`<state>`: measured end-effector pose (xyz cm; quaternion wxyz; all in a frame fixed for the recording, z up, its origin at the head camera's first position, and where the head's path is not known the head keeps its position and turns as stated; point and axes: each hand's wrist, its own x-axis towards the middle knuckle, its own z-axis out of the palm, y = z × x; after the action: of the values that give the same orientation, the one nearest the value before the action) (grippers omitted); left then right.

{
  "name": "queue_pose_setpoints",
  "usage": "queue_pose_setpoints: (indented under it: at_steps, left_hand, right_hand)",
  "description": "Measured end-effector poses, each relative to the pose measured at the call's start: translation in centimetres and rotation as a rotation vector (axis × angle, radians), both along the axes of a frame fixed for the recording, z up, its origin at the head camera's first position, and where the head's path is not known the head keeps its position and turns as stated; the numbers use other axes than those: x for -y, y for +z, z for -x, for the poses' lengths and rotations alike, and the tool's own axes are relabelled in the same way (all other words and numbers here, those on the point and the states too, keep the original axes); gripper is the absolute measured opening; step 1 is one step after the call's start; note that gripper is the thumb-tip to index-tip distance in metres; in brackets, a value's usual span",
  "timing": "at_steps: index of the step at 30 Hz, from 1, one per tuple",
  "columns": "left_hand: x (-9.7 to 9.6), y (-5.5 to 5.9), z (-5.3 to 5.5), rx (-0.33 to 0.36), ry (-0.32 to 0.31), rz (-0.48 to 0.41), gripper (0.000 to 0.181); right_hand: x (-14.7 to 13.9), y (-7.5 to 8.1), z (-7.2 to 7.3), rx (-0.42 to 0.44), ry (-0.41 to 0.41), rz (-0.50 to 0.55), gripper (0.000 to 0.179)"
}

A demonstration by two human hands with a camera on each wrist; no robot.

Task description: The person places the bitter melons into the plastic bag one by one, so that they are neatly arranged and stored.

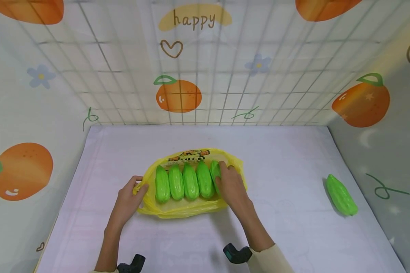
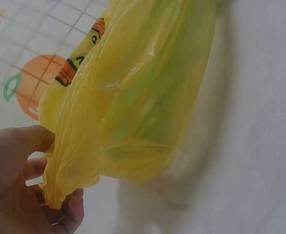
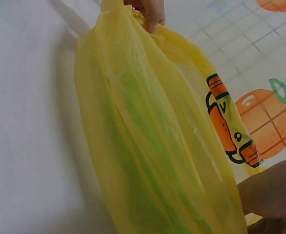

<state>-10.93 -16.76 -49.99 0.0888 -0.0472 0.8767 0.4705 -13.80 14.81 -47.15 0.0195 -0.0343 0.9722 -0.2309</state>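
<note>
A yellow plastic bag [image 1: 191,209] with a printed picture lies on the table with its mouth spread wide. Inside it, several glossy green, elongated fruit-like pieces [image 1: 190,181] stand side by side in a row. My left hand [image 1: 129,198] pinches the bag's left rim between thumb and fingers. At the right end of the row, my right hand [image 1: 231,185] grips the last green piece [image 1: 214,170], partly hidden by the fingers. Through the bag's thin wall [image 3: 133,117] in the right wrist view, green shapes show faintly.
Another green piece [image 1: 341,195] lies apart at the table's right side. Behind the white table [image 1: 276,159] rises a backdrop [image 1: 205,68] printed with oranges and a grid. Side panels [image 1: 20,113] border the table.
</note>
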Motion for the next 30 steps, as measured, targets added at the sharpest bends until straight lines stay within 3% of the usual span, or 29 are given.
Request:
queue_pose_setpoints:
  at_steps: [7, 16, 27, 30]
  left_hand:
    - [0.0, 0.0, 0.0, 0.008, 0.006, 0.004, 0.037]
    - [0.0, 0.1, -0.1, 0.004, 0.002, 0.001, 0.037]
    - [0.0, 0.0, -0.1, 0.0, -0.001, 0.013, 0.037]
    - [0.0, 0.0, -0.1, -0.005, -0.004, 0.002, 0.036]
  right_hand:
    - [0.5, 0.9, -0.3, 0.017, -0.002, 0.03, 0.053]
    - [0.6, 3.0, -0.7, 0.041, 0.013, 0.088, 0.05]
    - [-2.8, 4.3, -0.9, -0.099, 0.04, 0.322, 0.034]
    - [-4.3, 4.3, -1.1, -0.144, 0.04, 0.345, 0.033]
